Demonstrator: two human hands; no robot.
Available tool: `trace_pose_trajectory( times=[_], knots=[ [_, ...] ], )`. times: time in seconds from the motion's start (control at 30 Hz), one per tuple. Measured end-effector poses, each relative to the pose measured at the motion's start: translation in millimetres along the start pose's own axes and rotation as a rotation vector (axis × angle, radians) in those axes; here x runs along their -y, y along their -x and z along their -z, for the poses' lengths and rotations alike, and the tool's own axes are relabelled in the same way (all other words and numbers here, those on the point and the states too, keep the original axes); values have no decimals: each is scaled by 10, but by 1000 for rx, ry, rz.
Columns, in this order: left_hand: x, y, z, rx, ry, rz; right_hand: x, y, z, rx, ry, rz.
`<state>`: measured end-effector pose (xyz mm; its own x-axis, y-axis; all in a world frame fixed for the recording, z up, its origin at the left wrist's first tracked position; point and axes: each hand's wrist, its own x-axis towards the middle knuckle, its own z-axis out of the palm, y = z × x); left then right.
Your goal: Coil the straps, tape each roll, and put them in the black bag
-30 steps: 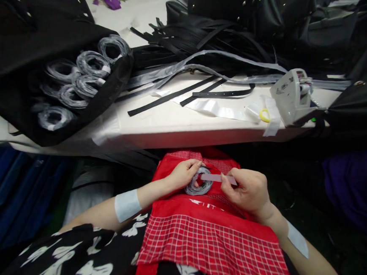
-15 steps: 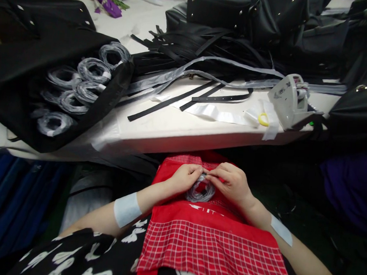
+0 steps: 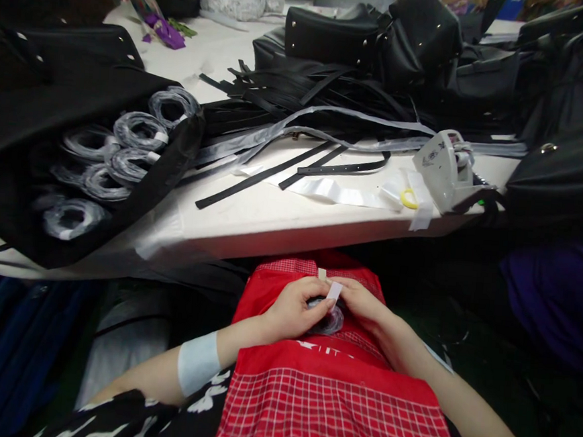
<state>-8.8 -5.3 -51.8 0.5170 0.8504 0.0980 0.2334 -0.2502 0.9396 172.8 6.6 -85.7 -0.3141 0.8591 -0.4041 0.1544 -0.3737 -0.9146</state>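
Over the lap of a red apron (image 3: 328, 396), my left hand (image 3: 297, 306) is closed on a small coil of clear, greyish strip (image 3: 332, 323). My right hand (image 3: 358, 301) is closed on the coil's far side, its fingers partly hidden behind it. A short white tab (image 3: 335, 291) stands up between the hands, by my left thumb. Another pale tab end (image 3: 322, 273) shows just beyond the fingers. Similar coils (image 3: 141, 130) lie inside an open black bag (image 3: 186, 146) at the left of the table.
The white table (image 3: 230, 224) has its front edge just beyond my hands. On it are black straps (image 3: 264, 176), a tape dispenser (image 3: 439, 169), a yellow ring (image 3: 409, 199) and black leather bags (image 3: 331, 36). Parts of other people show at the top edge.
My hands have come closer together around the coil, and the white tabs now show. My right hand has turned and lowered. The view has tilted up slightly, so the table sits lower.
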Motion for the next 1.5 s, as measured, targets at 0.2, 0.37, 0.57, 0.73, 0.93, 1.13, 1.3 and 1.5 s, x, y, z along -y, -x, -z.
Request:
trace_pose_trajectory(
  times=[0.2,0.37,0.57,0.73,0.93,1.13,1.3,1.5],
  knots=[
    [20,0,-9,-237,-69,181,186,106,-49,-132,247,228],
    [72,-39,-18,-197,28,268,219,141,31,2,251,241],
    [67,-22,-64,-187,69,264,302,103,126,103,218,246],
    [63,-22,-58,-151,80,261,375,92,180,193,256,188],
    [58,-37,-18,-59,59,251,403,90,198,224,197,139],
    [74,-50,-15,-30,107,246,466,86,273,301,304,150],
    [38,-79,-9,-20,64,275,527,82,285,246,486,133],
    [105,-153,96,259,145,499,595,222,63,-19,1132,423]
  ],
)
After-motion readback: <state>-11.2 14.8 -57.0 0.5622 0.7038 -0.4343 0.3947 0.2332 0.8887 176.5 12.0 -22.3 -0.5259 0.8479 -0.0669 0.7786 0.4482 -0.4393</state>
